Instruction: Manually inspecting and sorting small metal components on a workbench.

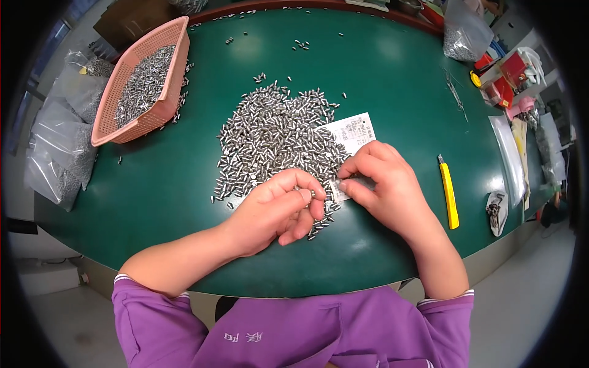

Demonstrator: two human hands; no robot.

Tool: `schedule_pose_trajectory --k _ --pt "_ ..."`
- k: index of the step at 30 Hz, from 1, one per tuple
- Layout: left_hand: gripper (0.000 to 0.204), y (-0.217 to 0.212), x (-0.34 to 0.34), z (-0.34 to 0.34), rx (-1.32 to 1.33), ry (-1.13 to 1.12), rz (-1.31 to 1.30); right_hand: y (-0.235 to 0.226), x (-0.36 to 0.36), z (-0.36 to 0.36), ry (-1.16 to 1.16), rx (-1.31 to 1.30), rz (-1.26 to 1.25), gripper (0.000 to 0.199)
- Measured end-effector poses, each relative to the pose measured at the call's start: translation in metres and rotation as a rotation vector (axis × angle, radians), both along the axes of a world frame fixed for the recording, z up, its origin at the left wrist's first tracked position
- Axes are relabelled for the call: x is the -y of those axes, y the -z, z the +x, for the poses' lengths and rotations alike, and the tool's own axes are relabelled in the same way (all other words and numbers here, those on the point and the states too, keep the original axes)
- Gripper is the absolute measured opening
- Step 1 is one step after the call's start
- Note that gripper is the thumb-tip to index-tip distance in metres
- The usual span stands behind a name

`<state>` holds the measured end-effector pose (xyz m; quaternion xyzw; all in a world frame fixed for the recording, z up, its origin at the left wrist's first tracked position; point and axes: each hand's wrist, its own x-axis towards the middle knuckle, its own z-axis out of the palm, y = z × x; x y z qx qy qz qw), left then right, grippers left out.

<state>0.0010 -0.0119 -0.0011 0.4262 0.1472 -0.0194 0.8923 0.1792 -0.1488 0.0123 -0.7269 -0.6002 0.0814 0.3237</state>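
A big heap of small silver metal pins [276, 135] lies in the middle of the green table [380, 73]. My left hand [279, 211] rests at the heap's near edge, its thumb and forefinger pinched on one small pin [312, 194]. My right hand [383, 181] sits beside it, fingers closed on a short row of pins [362, 182] held over a white printed paper slip [354, 134] that lies partly under the heap. The two hands' fingertips nearly meet.
A pink plastic basket [161, 110] full of pins stands at the back left, with clear bags of pins [61, 153] beyond the table's left edge. A yellow utility knife [448, 195] lies right of my right hand. Plastic bags [464, 30] and red objects [509, 76] crowd the right edge.
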Motion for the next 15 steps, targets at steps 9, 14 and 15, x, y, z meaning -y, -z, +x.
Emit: schedule_pose_trajectory --k 9,14,15 --pt "0.014 0.001 0.001 0.001 -0.001 0.023 0.051 0.007 0.000 -0.005 0.022 0.152 0.052 0.011" --pt "0.016 -0.002 0.002 0.001 -0.064 0.003 0.102 -0.003 -0.004 -0.012 -0.021 -0.257 0.049 0.008" --pt "0.016 -0.005 0.004 0.001 -0.098 -0.010 0.144 -0.006 -0.003 -0.015 -0.054 -0.495 0.061 0.007"
